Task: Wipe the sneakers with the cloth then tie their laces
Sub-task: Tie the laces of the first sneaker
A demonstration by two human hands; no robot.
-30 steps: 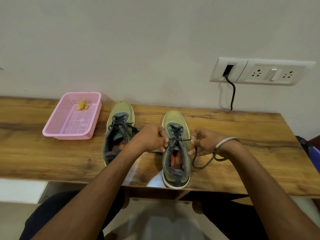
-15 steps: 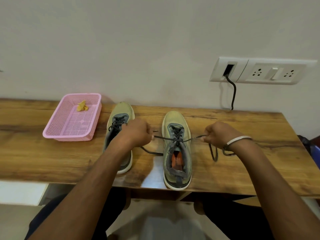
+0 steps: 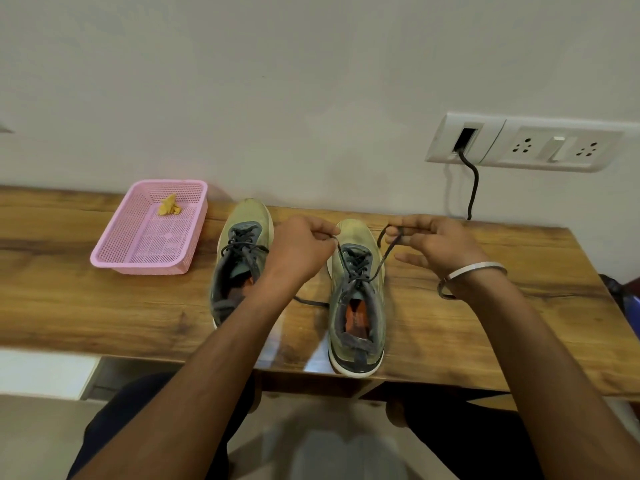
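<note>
Holding one lace end in each hand, the person is partway through tying the right-hand sneaker (image 3: pixel 356 296), which stands on the desk (image 3: pixel 485 323) with its toe toward the wall and its heel at the near edge. The shoe's long axis runs straight away from the person, and both hands sit above its toe end, one either side of that axis. The left hand (image 3: pixel 301 249) pinches a strand of the dark lace (image 3: pixel 382 259) just left of the toe, fingers curled tight round it. The right hand (image 3: pixel 433 244) pinches the other strand between thumb and forefinger, and a small loop shows just beyond that grip (its remaining fingers hang looser below). Both strands run down and back to the knot area over the tongue, so each grip lies forward of and above the eyelets. My reading is that the coming move turns on bringing the two strands across each other over the shoe's midline; the hands look about equally near it. The other sneaker (image 3: pixel 239 261) stands just to the left, laces lying loose on it. The yellow cloth (image 3: pixel 169 206) rests in the pink basket (image 3: pixel 114 251), well apart.
</note>
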